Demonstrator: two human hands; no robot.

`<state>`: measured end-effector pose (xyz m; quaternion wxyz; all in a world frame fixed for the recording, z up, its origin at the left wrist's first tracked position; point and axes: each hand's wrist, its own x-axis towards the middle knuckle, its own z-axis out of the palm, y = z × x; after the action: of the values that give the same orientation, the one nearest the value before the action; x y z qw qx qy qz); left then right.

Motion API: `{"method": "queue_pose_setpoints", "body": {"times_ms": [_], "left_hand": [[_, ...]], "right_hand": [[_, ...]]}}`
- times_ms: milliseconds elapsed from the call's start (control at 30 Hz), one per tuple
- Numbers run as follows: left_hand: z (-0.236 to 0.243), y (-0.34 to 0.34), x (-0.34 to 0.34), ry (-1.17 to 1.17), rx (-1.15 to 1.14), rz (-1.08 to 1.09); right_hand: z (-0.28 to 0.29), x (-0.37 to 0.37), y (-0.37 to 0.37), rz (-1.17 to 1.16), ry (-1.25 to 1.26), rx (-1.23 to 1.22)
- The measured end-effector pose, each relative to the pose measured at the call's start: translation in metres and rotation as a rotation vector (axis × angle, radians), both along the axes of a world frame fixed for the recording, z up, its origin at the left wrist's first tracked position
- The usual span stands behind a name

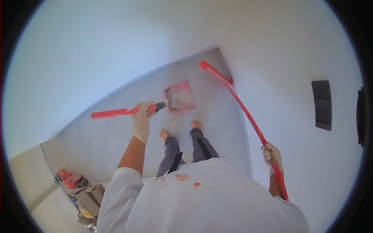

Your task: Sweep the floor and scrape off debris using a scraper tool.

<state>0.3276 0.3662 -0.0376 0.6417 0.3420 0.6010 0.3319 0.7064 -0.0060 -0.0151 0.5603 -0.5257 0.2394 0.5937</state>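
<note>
My left hand (142, 118), in a pale glove, is closed round the red handle of a long-handled dustpan. A dark green piece shows on the handle beside my fingers. The red dustpan (189, 97) rests on the floor ahead of my feet, with whitish-grey debris (173, 98) in it. My right hand (272, 156), also gloved, grips the red stick of a broom (248, 115). The broom's red head (216, 73) is off to the right of the dustpan, near the right wall's foot; whether its bristles touch the floor I cannot tell.
White walls rise ahead and to the right, meeting at a corner beyond the broom head. Black sockets (322, 105) are on the right wall. Cardboard boxes (86, 200) and an orange-red item (68, 178) are piled at the lower left. My bare feet stand on grey floor tiles (217, 112).
</note>
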Motion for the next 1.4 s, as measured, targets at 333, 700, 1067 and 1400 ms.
{"method": "queue_pose_setpoints", "body": {"times_ms": [333,700,1067,1400], "left_hand": [[-0.009,0.007,0.026,0.085,-0.046,0.056],[-0.017,0.012,0.030,0.063,-0.030,0.067],[0.005,0.003,0.005,0.078,-0.036,0.247],[0.005,0.004,0.001,0.124,-0.040,0.182]], "right_hand": [[-0.008,-0.081,-0.005,-0.312,0.517,0.210],[-0.077,-0.096,0.003,-0.369,0.723,0.311],[-0.031,-0.061,-0.010,-0.020,0.392,0.217],[-0.013,-0.071,-0.016,-0.029,0.618,0.302]]}}
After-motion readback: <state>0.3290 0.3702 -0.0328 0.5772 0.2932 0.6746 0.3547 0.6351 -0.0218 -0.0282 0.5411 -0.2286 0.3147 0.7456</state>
